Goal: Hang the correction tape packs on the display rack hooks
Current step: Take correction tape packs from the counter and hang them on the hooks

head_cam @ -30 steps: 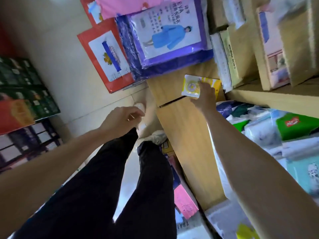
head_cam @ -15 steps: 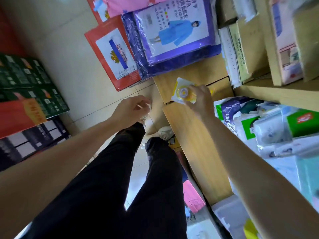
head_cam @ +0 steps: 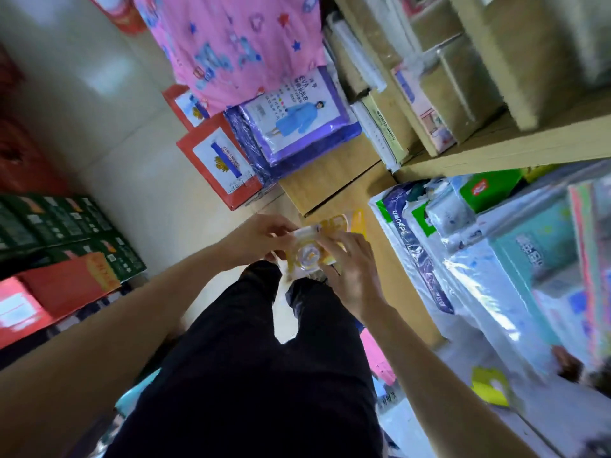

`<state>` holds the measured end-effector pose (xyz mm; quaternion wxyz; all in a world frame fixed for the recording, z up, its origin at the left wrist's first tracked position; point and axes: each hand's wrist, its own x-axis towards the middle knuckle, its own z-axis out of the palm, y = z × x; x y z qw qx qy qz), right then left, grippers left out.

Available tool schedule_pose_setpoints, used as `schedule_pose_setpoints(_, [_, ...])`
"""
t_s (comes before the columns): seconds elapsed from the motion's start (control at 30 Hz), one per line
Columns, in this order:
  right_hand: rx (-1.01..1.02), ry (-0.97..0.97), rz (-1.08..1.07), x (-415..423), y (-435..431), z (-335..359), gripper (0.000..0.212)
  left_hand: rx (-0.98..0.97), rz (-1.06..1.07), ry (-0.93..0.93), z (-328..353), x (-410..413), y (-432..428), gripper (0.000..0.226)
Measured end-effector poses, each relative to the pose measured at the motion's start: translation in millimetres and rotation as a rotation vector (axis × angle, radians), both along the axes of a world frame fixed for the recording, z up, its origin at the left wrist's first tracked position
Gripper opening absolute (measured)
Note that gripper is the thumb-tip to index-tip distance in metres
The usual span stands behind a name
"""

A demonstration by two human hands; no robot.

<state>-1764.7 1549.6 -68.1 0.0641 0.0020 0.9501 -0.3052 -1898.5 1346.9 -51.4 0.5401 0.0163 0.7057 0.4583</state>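
Note:
A yellow and white correction tape pack (head_cam: 314,251) with a clear round blister is held between both hands above my legs. My left hand (head_cam: 261,239) pinches its left edge with curled fingers. On the right side, my right hand (head_cam: 353,269) holds the pack, fingers bent round it. Part of the yellow card (head_cam: 358,221) sticks out beyond my fingers. No display rack hooks are in view.
A wooden shelf unit (head_cam: 347,180) stands on the right with cartons (head_cam: 463,94) above and plastic-wrapped tissue packs (head_cam: 496,246) below. Purple and pink raincoat packs (head_cam: 297,133) and red boxes (head_cam: 218,163) lean ahead. Green and red boxes (head_cam: 66,233) stack on the left.
My right hand brought the pack down from the shelf front toward my body. My left hand moved right and took hold of the pack's other side. The view tilted.

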Motion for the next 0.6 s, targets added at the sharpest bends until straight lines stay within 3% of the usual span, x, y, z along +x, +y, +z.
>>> schedule_pose_setpoints(0.17, [-0.004, 0.082, -0.290, 10, -12, 53, 0.048, 0.068, 0.046, 0.064, 51, 7, -1, 0.009])
schedule_pose_setpoints(0.33, [-0.206, 0.106, -0.653, 20, -10, 104, 0.048, 0.188, 0.151, 0.028, 97, 11, 10, 0.016])
schedule_pose_setpoints(0.47, [-0.527, 0.087, -0.991, 27, -7, 151, 0.051, 0.315, 0.111, -0.001, 132, 13, 35, 0.027])
schedule_pose_setpoints(0.6, [-1.074, 0.175, -1.142, 36, 13, 192, 0.042, 0.390, 0.079, 0.025, 167, 20, 73, 0.039])
